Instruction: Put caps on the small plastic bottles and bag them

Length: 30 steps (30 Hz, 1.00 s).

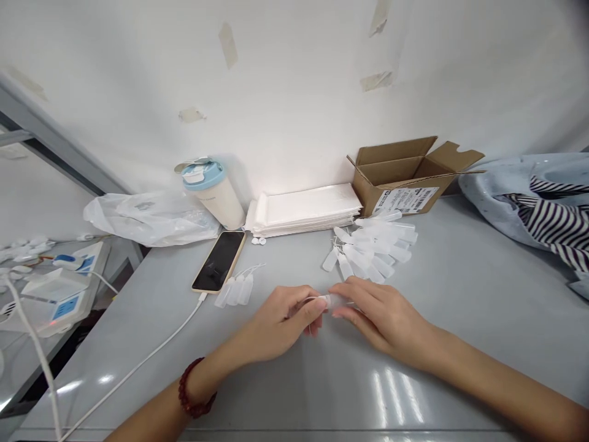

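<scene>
Both hands meet at the middle of the grey table [460, 294]. My left hand [280, 322] pinches one end of a small translucent plastic bottle [332, 301], and my right hand [380, 313] is closed on its other end. A thin white string loops under my left fingers. Just beyond my right hand lies a heap of several similar small bottles [375, 245]. To the left of my hands, three more such bottles with strings [235, 290] lie side by side. A red bead bracelet is on my left wrist.
A phone [219, 260] lies face up on a white cable [138, 368]. A cup with a blue lid [212, 193], a stack of white bags [306, 209] and an open cardboard box [405, 175] line the wall. Clothing [538, 202] lies at right, a plastic bag [147, 218] at left.
</scene>
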Tool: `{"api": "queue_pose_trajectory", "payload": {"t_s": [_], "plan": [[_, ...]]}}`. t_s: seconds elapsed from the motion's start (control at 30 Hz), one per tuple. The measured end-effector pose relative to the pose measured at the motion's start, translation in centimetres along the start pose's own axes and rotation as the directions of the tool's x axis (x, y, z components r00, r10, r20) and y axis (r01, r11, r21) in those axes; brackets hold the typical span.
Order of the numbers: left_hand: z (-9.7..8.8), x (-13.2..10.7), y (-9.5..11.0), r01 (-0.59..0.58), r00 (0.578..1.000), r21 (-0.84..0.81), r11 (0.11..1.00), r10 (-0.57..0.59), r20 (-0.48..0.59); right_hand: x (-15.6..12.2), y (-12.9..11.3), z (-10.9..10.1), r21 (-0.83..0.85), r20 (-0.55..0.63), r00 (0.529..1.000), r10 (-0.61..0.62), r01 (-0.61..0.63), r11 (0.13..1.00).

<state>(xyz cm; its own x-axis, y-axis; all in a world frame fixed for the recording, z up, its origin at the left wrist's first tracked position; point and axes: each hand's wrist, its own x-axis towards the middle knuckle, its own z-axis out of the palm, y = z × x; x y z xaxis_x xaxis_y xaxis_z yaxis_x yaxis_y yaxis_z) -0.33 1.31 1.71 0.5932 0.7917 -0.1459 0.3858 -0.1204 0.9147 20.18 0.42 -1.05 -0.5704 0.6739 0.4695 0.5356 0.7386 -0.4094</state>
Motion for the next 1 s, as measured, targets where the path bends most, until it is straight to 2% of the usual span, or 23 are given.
{"api": "queue_pose_trajectory", "payload": {"t_s": [0.17,0.23,0.3,0.4,0.47,0.5,0.57,0.6,0.63,0.67,0.7,0.73,0.8,0.83,0.9,1.0], "plan": [[0.1,0.4,-1.0,0.144,0.989,-0.382,0.913,-0.116,0.095,0.2,0.1,-0.1,-0.198,-0.090,0.985,-0.149,0.129,0.972],[0.2,0.4,-1.0,0.155,0.987,-0.428,0.890,-0.121,0.107,0.2,0.1,-0.1,-0.251,-0.113,0.975,-0.191,0.158,0.955],[0.2,0.2,-0.7,0.131,0.990,-0.394,0.910,-0.103,0.093,0.2,0.1,-0.2,-0.241,-0.099,0.976,-0.196,0.168,0.956],[0.4,-0.1,-0.3,0.019,1.000,-0.132,0.991,-0.016,0.023,0.2,-0.1,-0.6,-0.067,-0.029,0.995,-0.098,0.096,0.993],[0.6,-0.3,-0.7,-0.164,0.982,0.177,0.971,0.177,-0.063,0.3,-0.4,-1.0,0.133,0.052,0.998,0.031,-0.038,0.990],[0.8,-0.3,-1.1,-0.263,0.946,0.346,0.900,0.312,-0.091,0.4,-0.5,-1.2,0.230,0.108,0.989,0.103,-0.126,0.965],[1.0,-0.3,-2.0,-0.408,0.819,0.618,0.672,0.568,-0.076,0.7,-0.7,-1.5,0.365,0.222,0.949,0.222,-0.292,0.884],[1.1,-0.3,-2.4,-0.431,0.769,0.695,0.576,0.637,-0.050,0.9,-0.7,-1.7,0.402,0.265,0.928,0.261,-0.352,0.845],[1.1,-0.2,-2.6,-0.443,0.737,0.731,0.518,0.676,-0.032,1.0,-0.7,-1.7,0.427,0.293,0.914,0.282,-0.389,0.817],[1.2,-0.2,-2.6,-0.445,0.731,0.732,0.516,0.681,-0.035,1.1,-0.7,-1.7,0.442,0.300,0.909,0.288,-0.400,0.802],[1.1,-0.3,-2.4,-0.439,0.751,0.700,0.564,0.658,-0.058,1.1,-0.7,-1.7,0.449,0.286,0.915,0.284,-0.390,0.804],[1.0,-0.3,-2.0,-0.420,0.790,0.640,0.643,0.607,-0.090,1.1,-0.7,-1.6,0.444,0.253,0.928,0.274,-0.363,0.819],[0.8,-0.5,-1.0,-0.307,0.901,0.473,0.826,0.412,-0.135,1.0,-0.6,-1.3,0.401,0.153,0.962,0.226,-0.269,0.876],[0.7,-0.5,-0.4,-0.232,0.945,0.394,0.890,0.302,-0.126,1.0,-0.6,-1.1,0.370,0.095,0.978,0.185,-0.207,0.906],[0.4,-0.6,0.3,-0.119,0.985,0.243,0.963,0.145,-0.092,0.8,-0.5,-0.8,0.309,-0.003,0.996,0.087,-0.082,0.947],[0.1,-0.5,0.5,-0.044,0.998,0.065,0.997,0.046,-0.036,0.5,-0.3,-0.4,0.228,-0.091,0.995,-0.029,0.049,0.972]]}}
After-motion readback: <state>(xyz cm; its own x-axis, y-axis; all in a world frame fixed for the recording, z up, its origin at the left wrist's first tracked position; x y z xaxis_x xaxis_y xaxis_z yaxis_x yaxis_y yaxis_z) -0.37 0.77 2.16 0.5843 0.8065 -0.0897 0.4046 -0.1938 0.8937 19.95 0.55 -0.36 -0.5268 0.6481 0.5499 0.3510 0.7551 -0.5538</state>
